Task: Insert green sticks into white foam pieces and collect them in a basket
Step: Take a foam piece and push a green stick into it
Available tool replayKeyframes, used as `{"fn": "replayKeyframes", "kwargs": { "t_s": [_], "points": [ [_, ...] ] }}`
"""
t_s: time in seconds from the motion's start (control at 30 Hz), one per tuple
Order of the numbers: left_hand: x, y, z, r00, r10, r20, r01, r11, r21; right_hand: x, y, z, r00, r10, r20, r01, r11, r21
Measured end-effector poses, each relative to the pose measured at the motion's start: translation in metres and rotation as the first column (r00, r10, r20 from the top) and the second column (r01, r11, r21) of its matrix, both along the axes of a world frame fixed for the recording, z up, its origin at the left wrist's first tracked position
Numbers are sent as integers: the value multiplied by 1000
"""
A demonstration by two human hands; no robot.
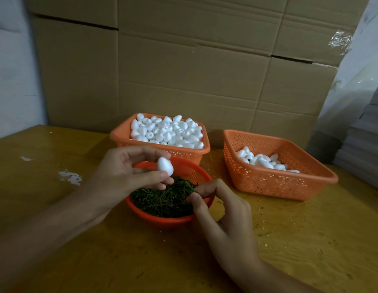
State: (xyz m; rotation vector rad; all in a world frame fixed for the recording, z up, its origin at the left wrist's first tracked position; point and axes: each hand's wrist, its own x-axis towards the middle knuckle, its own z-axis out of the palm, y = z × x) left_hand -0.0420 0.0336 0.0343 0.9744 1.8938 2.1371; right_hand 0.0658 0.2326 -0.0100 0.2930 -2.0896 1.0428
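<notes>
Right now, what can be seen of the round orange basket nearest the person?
The round orange basket is perforated plastic with a smooth rim, upright on the wooden table, in front of the full rectangular basket. Short green sticks fill it loosely. The right hand reaches over its right rim, pinching sticks; the left hand holds a white foam piece above its far side.

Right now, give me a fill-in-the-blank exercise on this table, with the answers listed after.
1. The left hand holds a foam piece whose colour is ____.
2. The fingers of the right hand pinch a ____ stick over the round bowl.
3. The basket behind the bowl holds ____ foam pieces than the right-hand basket.

Answers: white; green; more.
</notes>
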Motion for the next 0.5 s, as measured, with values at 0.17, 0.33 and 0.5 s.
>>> {"fn": "replayKeyframes", "kwargs": {
  "t_s": [0.17,0.33,0.5],
  "points": [
    [1,-3,1,999,-44,-27,43,999,-16,-1,-1,-1,1000,16,18,-16,1000,-7],
    [1,-3,0,999,-46,-11,46,999,-1,0,-2,-1,1000,12,13,-12,1000,-2],
    [-1,-4,1,998,-69,-3,69,998,8,-1,-2,0,1000,9,18,-9,1000,3]
  ]
}}
